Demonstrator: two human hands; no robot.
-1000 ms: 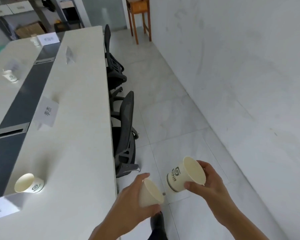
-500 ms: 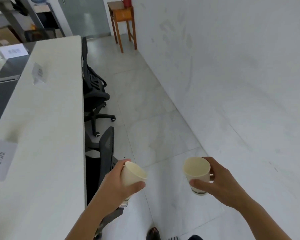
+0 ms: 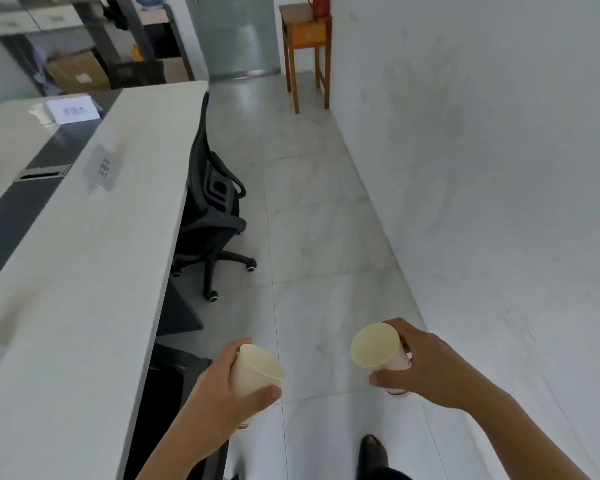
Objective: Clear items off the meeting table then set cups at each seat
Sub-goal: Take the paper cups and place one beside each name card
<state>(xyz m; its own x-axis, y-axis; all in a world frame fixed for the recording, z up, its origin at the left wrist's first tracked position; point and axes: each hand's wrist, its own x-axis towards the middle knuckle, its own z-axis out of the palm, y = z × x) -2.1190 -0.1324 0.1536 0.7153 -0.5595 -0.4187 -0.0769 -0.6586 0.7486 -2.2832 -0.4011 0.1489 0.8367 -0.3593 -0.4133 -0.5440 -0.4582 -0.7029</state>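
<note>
Two paper cups, both carried over the tiled floor (image 3: pixel 326 237) off the meeting table's (image 3: pixel 94 271) long right edge. The left cup (image 3: pixel 257 370) is clamped in the left hand (image 3: pixel 219 393), fingers and thumb curled round its wall; the right cup (image 3: pixel 376 348) is held likewise in the right hand (image 3: pixel 420 368), mouth tilted toward the camera. A name card (image 3: pixel 102 168) stands near that edge, and a black office chair (image 3: pixel 212 202) is tucked against it.

The left hand (image 3: pixel 219 393) grips one paper cup (image 3: pixel 257 370), the right hand (image 3: pixel 426 368) another cup (image 3: pixel 378 348), over floor beside the meeting table (image 3: pixel 94 271); a blurred cup (image 3: pixel 39 112), probably, stands far off.
</note>
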